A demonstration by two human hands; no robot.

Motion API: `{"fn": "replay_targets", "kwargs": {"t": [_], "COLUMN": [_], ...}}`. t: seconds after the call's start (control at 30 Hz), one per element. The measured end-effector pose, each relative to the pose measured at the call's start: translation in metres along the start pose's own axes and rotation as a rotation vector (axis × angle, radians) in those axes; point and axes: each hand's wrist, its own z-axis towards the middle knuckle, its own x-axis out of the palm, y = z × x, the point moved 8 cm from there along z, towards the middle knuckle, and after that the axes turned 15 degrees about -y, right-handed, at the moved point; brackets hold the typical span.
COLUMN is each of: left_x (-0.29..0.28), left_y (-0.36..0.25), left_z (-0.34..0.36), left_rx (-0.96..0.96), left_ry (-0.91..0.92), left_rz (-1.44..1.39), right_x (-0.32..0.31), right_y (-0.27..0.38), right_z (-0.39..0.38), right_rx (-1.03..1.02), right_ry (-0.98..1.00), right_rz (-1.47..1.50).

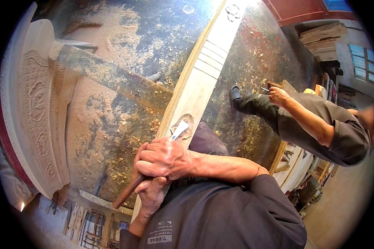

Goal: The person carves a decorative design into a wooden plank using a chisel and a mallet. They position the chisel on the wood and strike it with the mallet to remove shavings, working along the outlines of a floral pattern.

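A long pale wooden plank [203, 70] runs from the top centre down to my hands, with grooves cut across it and a shallow oval hollow [186, 123] carved near its lower part. Both my hands grip a chisel [179, 129] with a dark wooden handle [122, 198]. My right hand [164, 159] wraps the shaft just behind the metal blade, whose tip rests in the hollow. Below it, my left hand [151, 194] closes around the handle. My dark sleeves fill the lower middle of the view.
A large carved wooden panel [37, 112] stands at the left, with a rough beam [112, 79] leaning across from it. Sawdust and chips cover the dark floor [112, 137]. Another person [316, 124] sits at the right, hand [278, 95] on a small tool. Stacked boards [324, 39] lie at the top right.
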Motion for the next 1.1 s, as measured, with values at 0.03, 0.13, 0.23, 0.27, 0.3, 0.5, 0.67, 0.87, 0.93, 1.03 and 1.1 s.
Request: {"fn": "replay_targets", "kwargs": {"t": [0.03, 0.13, 0.23, 0.27, 0.3, 0.5, 0.67, 0.87, 0.93, 1.03, 1.1], "left_x": [0.000, -0.009, -0.022, -0.021, -0.020, -0.011, 0.009, 0.014, 0.011, 0.015, 0.016], "left_y": [0.000, 0.010, 0.025, 0.024, 0.022, 0.010, -0.005, -0.010, -0.007, -0.011, -0.011], "left_z": [0.000, 0.003, 0.005, 0.006, 0.005, 0.006, 0.013, 0.006, 0.006, 0.005, 0.004], "left_rx": [-0.003, -0.011, 0.002, -0.001, -0.022, 0.021, 0.015, 0.092, 0.093, 0.095, 0.073], "left_ry": [-0.003, -0.006, 0.027, 0.027, 0.002, 0.080, 0.093, 0.039, 0.043, 0.041, 0.036], "left_rz": [-0.007, -0.029, -0.071, -0.069, -0.033, -0.093, -0.013, 0.045, 0.060, 0.027, -0.010], "right_x": [0.001, 0.004, 0.002, 0.002, 0.003, 0.001, -0.002, -0.004, -0.005, -0.004, -0.003], "right_y": [0.000, -0.002, -0.002, -0.002, -0.003, -0.002, -0.010, -0.001, 0.000, 0.002, 0.003], "right_z": [0.000, -0.003, -0.001, -0.001, -0.002, 0.001, -0.003, -0.001, -0.001, -0.003, -0.002], "right_rx": [0.001, 0.012, 0.019, 0.017, 0.016, 0.014, 0.033, -0.007, -0.017, -0.038, -0.040], "right_ry": [0.008, 0.003, 0.009, 0.002, -0.005, -0.008, 0.000, -0.045, -0.056, -0.064, -0.074], "right_rz": [-0.004, -0.008, -0.022, -0.022, -0.022, -0.035, -0.059, -0.028, -0.025, -0.023, -0.030]}}
